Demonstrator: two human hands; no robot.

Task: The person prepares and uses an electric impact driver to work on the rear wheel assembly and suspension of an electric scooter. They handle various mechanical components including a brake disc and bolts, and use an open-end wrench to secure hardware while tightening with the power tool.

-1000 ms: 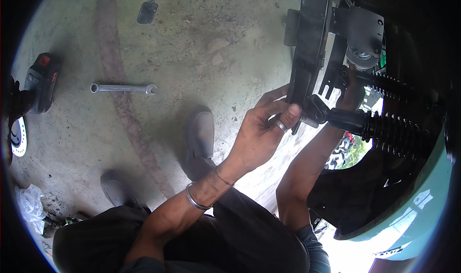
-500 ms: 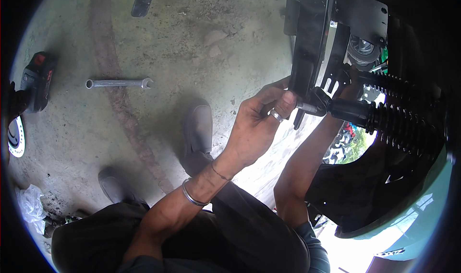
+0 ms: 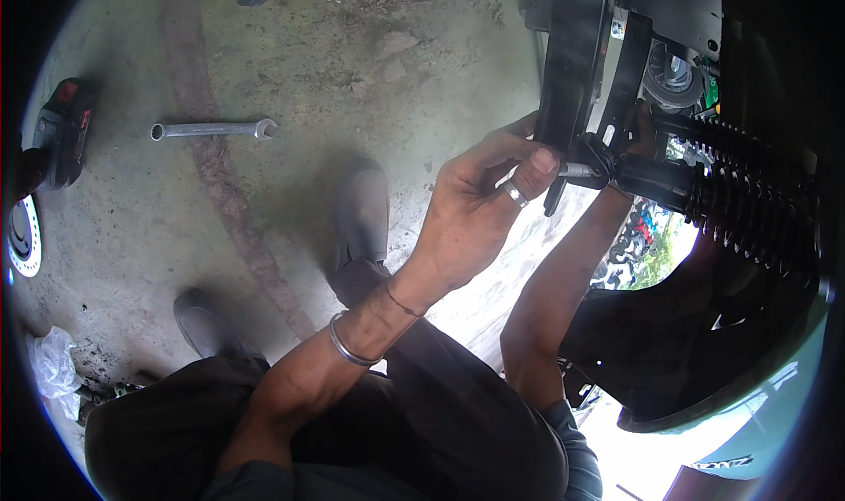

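My left hand (image 3: 480, 197) is closed in a pinch on the end of a short silver bolt (image 3: 576, 170). The bolt's other end meets the black mounting eye (image 3: 598, 156) of a shock absorber, beside a black frame bar (image 3: 572, 69). From that eye, the shock absorber (image 3: 739, 206) with its black coil spring runs off to the right. My right hand (image 3: 647, 131) reaches up behind the shock absorber, near a second black coil spring (image 3: 713, 140). Its fingers are hidden by the metal parts.
On the floor at left lie a combination wrench (image 3: 214, 130) and a black battery pack (image 3: 66, 131). A white perforated disc (image 3: 26, 237) and a clear plastic bag (image 3: 55, 364) are at the left rim. A light teal body panel (image 3: 748, 417) curves along the lower right.
The whole view has shifted slightly, so the floor items and vehicle parts sit higher in the picture. My left hand keeps its pinch on the bolt at the mounting eye.
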